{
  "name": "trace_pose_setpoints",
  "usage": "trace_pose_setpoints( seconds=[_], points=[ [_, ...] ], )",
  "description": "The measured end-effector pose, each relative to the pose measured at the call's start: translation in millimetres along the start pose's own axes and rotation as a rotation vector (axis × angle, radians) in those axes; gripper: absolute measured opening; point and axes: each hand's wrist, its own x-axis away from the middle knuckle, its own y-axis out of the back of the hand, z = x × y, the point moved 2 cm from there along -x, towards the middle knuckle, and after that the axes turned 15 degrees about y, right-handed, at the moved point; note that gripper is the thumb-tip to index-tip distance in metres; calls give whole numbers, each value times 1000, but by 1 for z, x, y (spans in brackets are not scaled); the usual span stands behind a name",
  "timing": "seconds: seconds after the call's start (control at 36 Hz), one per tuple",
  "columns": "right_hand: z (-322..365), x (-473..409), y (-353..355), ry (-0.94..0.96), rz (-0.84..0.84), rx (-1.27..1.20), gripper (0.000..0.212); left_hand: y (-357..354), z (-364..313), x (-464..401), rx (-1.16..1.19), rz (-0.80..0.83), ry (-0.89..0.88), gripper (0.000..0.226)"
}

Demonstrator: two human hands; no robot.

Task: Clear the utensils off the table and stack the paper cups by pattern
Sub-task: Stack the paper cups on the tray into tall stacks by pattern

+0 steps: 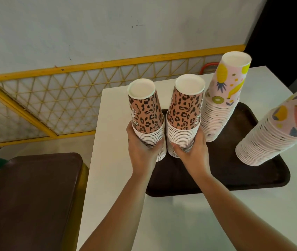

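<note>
- White table [126, 214] carries a dark tray [234, 178] I'm reaching over.
- My left hand [142, 151] curls round one leopard stack [146, 120].
- My right hand [193, 151] wraps another leopard stack [184, 116].
- Two fruit stacks [222, 98] stand on the tray's right side.

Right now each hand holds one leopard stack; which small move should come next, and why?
Probably lift the left leopard stack, gripped by the left hand, and lower it onto the right leopard stack, held by the right hand. Both show one pattern and stand upside down side by side on the tray.
</note>
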Motion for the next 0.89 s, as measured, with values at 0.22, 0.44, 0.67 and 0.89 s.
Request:
trace_pose_setpoints(
  seconds=[0.22,0.44,0.67,0.89],
  points=[
    [1,-10,-10,-4,-27,15,86,-3,0,-12,-3,21,-18,89],
    [8,8,26,28,-95,98,77,1,-3,16,-118,-225,-130,95],
    [-1,39,93,246,-388,236,37,-45,-21,77,-142,-68,-312,47],
    [-30,52,148,268,-523,326,52,-120,-18,92,-224,165,-10,77]
  ],
)
